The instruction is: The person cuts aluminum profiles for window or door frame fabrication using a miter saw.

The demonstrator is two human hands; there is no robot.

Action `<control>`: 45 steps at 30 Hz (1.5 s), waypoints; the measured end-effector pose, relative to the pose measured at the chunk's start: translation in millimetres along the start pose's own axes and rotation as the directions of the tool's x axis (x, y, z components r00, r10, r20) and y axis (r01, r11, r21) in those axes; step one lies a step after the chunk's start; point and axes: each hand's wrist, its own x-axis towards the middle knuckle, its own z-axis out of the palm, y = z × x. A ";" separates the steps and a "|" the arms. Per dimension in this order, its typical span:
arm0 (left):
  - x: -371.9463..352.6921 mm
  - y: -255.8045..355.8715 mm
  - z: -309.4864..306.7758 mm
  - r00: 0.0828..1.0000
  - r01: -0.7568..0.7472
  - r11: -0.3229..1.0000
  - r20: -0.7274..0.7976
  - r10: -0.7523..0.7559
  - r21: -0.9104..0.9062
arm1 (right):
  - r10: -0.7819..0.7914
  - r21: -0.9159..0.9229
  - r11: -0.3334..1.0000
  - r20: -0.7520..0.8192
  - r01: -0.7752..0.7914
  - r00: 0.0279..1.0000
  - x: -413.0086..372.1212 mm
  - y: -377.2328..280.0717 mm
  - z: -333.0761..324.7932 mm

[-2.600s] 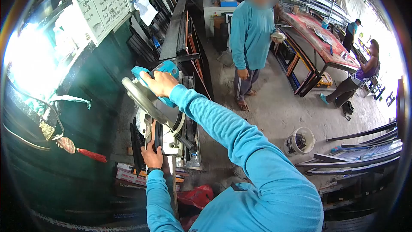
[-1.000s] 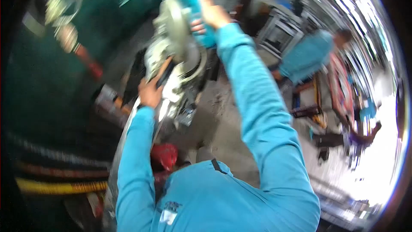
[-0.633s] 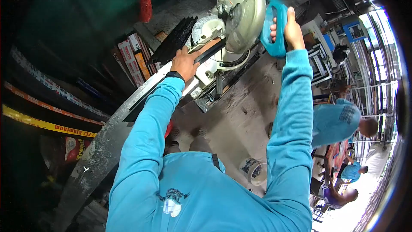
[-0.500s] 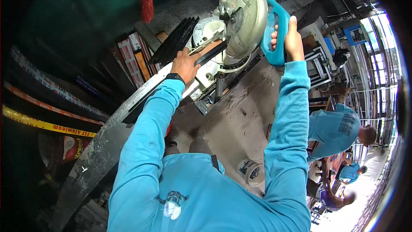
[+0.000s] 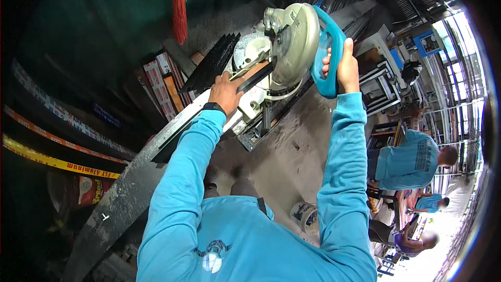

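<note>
My right hand (image 5: 346,70) is wrapped round the teal handle (image 5: 336,47) of a miter saw, its fingers passing through the loop. The saw's pale, dusty blade guard (image 5: 297,39) hangs over the base, hiding most of the blade. With a dark band at the wrist, my left hand (image 5: 224,94) grips a narrow black bar (image 5: 255,75) on the saw base, beside a brown strip (image 5: 254,69). The bar's far end reaches the guard. Part of the left fingers is hidden behind the hand.
Dark ribbed profiles (image 5: 211,65) and boxes (image 5: 159,86) lie beyond the saw. A red tassel (image 5: 179,15) hangs at the top. A bucket (image 5: 305,216) stands on the dusty floor. Several people work at right, the nearest a person in a blue shirt (image 5: 409,162).
My right hand and the saw head have shifted slightly down and left in view, a little closer to the base. My left hand stays on the bar. The camera view has shifted slightly.
</note>
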 end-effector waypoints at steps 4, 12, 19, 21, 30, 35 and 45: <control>0.2 1.7 -1.8 1.000 0.007 1.000 0.008 -0.007 0.001 | 0.003 0.013 1.000 -0.007 -0.003 1.000 -1.9 3.0 0.6; 0.9 1.4 -3.7 1.000 0.005 1.000 0.029 -0.005 -0.015 | -0.002 0.017 1.000 -0.005 0.002 1.000 1.0 8.3 -1.0; 1.4 0.7 -2.9 0.998 0.016 1.000 0.064 -0.017 0.005 | 0.001 0.044 0.999 -0.002 -0.001 1.000 -7.8 6.9 2.4; 1.5 1.5 -3.4 0.997 0.018 1.000 0.072 -0.019 0.018 | -0.003 0.044 0.999 -0.008 0.003 1.000 -11.2 6.8 3.9; 1.4 1.9 -3.6 0.999 0.019 1.000 0.039 -0.019 -0.004 | -0.033 0.084 0.996 -0.021 0.035 0.999 -19.0 30.4 7.8; 1.3 2.9 -5.0 0.999 0.021 1.000 0.042 -0.021 0.004 | -0.045 0.112 0.993 -0.031 0.048 0.999 -25.0 39.3 11.5; 1.6 3.7 -6.7 0.999 0.020 1.000 0.044 -0.020 -0.008 | -0.099 0.089 0.990 -0.084 0.106 0.992 -34.3 57.9 18.7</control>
